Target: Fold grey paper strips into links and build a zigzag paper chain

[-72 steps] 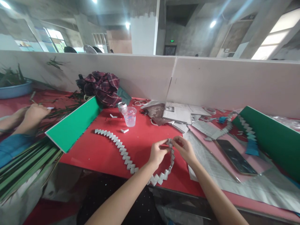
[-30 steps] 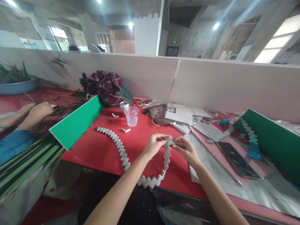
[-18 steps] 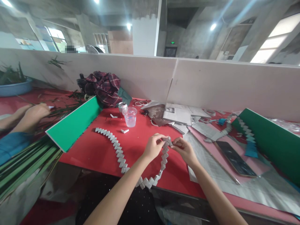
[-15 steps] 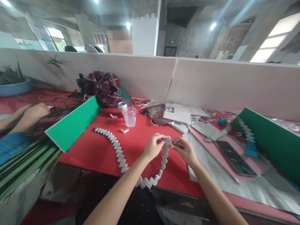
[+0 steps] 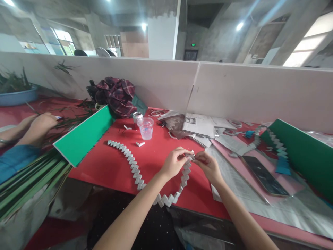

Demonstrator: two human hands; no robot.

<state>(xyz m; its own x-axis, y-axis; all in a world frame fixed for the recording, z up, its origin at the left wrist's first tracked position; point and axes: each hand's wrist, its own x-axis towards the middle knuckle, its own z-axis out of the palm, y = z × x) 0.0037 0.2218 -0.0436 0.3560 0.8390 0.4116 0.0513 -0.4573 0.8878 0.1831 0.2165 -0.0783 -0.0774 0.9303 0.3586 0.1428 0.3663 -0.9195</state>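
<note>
Over the near part of the red table (image 5: 161,152), the left hand (image 5: 174,162) holds the upper end of a pale zigzag chain (image 5: 135,168) in a narrow pinch, its fingertips covering much of the last link. Against that same end, the right hand (image 5: 210,167) has thumb and fingers drawn close together; whether it grips the link or only touches it, I cannot tell. The left forearm hides a stretch of the chain, which curves down to the table edge and runs out on the far side toward a clear plastic cup (image 5: 146,130). At the left edge, another person's nearer hand (image 5: 44,124) covers most of their other one, and a blue basin (image 5: 19,98) is cut off.

Half a second ago the end link showed as a bent shape between the hands; now less of it shows, and the fingertips sit closer together. The cup has not moved on the table.

Counted out: one cup, one drink can (image 5: 137,119) just behind it, two small folded pieces (image 5: 139,144) nearby, one phone (image 5: 265,175) and two green boards (image 5: 84,135). Whether the zigzag lengths (image 5: 277,144) at right form one chain or two is unclear.
</note>
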